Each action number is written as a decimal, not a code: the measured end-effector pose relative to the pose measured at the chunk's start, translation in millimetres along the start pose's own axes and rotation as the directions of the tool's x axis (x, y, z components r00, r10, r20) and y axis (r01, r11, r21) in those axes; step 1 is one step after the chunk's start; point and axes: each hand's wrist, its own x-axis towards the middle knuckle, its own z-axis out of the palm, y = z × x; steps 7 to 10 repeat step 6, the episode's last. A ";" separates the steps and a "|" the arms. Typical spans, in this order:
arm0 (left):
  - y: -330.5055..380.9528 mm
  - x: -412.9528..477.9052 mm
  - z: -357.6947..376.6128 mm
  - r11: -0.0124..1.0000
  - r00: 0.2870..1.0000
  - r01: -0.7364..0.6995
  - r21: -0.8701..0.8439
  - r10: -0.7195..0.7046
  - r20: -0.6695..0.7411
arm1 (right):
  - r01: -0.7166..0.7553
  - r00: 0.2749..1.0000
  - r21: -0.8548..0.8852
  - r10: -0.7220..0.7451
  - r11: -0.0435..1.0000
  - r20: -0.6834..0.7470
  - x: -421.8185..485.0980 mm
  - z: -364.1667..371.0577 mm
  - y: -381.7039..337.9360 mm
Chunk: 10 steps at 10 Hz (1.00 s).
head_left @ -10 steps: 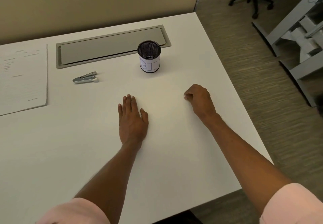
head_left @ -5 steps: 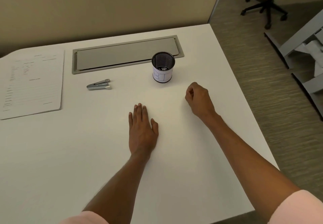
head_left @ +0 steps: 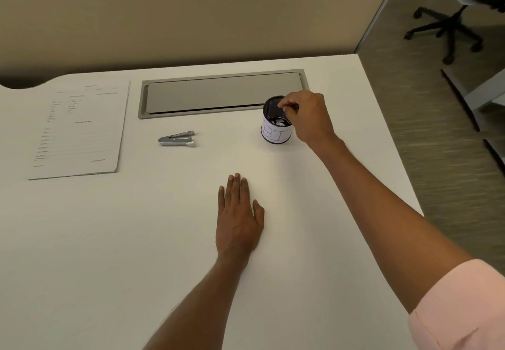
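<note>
A black mesh cup (head_left: 274, 134) with a white paper label stands on the white desk (head_left: 109, 240), right of centre at the back. Small pale bits lie at its bottom. My right hand (head_left: 310, 116) hovers over the cup's right rim, fingers curled and fingertips pinched together above the opening. Nothing shows between the fingertips. My left hand (head_left: 239, 221) lies flat on the desk, palm down with straight fingers, well in front of the cup. A small silver stapler-like tool (head_left: 177, 139) lies left of the cup, untouched.
A stack of printed paper (head_left: 79, 125) lies at the back left. A grey recessed cable flap (head_left: 218, 94) runs along the back, just behind the cup. The desk's right edge drops to carpet, with an office chair (head_left: 448, 27) and another desk's frame beyond.
My right hand has risen from the desk and travelled forward to hover over the cup. My left hand stays flat in place. The view has tilted up a little.
</note>
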 end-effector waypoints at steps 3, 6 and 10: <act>0.3 0.7 -1.3 1.000 1.000 0.001 0.006 -0.001 0.012 | -0.002 0.999 -0.007 0.002 1.000 -0.034 5.7 -1.7 5.3; 1.1 1.4 -3.0 0.999 1.000 0.001 -0.033 -0.002 -0.028 | -0.090 0.935 0.105 0.120 0.990 -0.334 -60.4 -7.5 28.8; 1.1 1.4 -3.0 0.999 1.000 0.001 -0.033 -0.002 -0.028 | -0.090 0.935 0.105 0.120 0.990 -0.334 -60.4 -7.5 28.8</act>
